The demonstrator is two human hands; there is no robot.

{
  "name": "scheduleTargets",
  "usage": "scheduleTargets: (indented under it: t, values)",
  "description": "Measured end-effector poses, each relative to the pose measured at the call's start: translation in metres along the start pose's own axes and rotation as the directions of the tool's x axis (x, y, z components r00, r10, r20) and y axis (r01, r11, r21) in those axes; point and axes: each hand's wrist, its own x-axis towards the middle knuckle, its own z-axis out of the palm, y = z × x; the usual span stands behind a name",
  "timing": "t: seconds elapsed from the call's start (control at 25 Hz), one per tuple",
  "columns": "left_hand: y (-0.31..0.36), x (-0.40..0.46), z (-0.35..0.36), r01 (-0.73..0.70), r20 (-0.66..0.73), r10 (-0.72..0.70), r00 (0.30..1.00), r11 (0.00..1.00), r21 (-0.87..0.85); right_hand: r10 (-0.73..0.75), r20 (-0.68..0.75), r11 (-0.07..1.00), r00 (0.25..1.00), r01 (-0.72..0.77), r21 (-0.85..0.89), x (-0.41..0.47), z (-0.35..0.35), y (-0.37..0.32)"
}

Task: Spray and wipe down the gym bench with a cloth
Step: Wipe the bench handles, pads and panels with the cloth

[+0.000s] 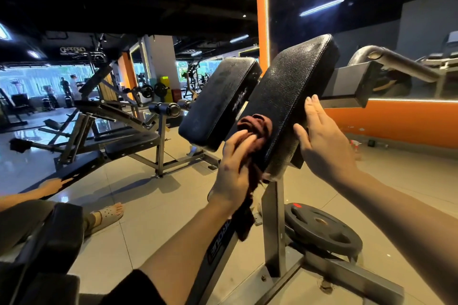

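A tilted black padded bench pad [290,96] stands on a grey steel post [272,228] in front of me. My left hand [234,168] grips a bunched dark red cloth [257,126] and presses it against the pad's lower face; the cloth's tail hangs down past my wrist. With straight fingers, my right hand [322,141] rests on the pad's right edge. A spray bottle [355,150] stands on the floor at the right, small and blurred.
A mirror behind the pad shows its reflection [218,104]. A black weight plate [322,228] lies on the bench's base frame. Another bench [119,141] and machines fill the left. A second person's sandalled foot [109,215] and arm [37,193] are at lower left. Floor is tiled.
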Motion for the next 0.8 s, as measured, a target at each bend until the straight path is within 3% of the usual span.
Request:
scheduleTargets:
  t: [0.12,0.2,0.32,0.44,0.52,0.64,0.72,0.8]
  values:
    - [-0.001,0.008,-0.009,0.177,-0.125,-0.169,0.978,0.982,0.063,-0.017,0.054,0.998,0.998,0.02,-0.053,-0.012,-0.008,0.004]
    - [0.025,0.015,-0.007,0.082,-0.134,-0.081,0.988,0.997,0.002,-0.103,0.007,0.995,0.995,0.103,0.008,-0.022,-0.017,0.003]
    - [0.084,0.033,0.001,0.003,0.043,0.006,0.999,0.977,-0.215,-0.268,-0.083,0.891,0.96,0.279,0.357,-0.031,-0.031,-0.015]
    - [0.118,0.056,0.017,0.178,0.215,-0.087,0.973,0.873,-0.454,-0.234,-0.139,0.822,0.962,0.272,0.5,-0.029,-0.04,-0.02]
    - [0.127,0.066,0.026,0.237,0.327,-0.081,0.941,0.85,-0.47,-0.166,-0.219,0.858,0.961,0.25,0.448,-0.023,-0.042,-0.011]
    - [0.133,0.079,0.035,0.16,0.383,0.01,0.924,0.899,-0.407,-0.1,-0.365,0.918,0.926,0.227,0.326,-0.005,-0.046,0.002]
    - [0.136,0.091,0.037,0.058,0.351,0.088,0.932,0.922,-0.384,-0.097,-0.423,0.941,0.901,0.221,0.256,0.014,-0.053,0.006]
    - [0.131,0.104,0.031,-0.143,0.189,0.175,0.966,0.975,-0.17,-0.101,-0.483,0.967,0.87,0.2,0.159,0.037,-0.064,0.006]
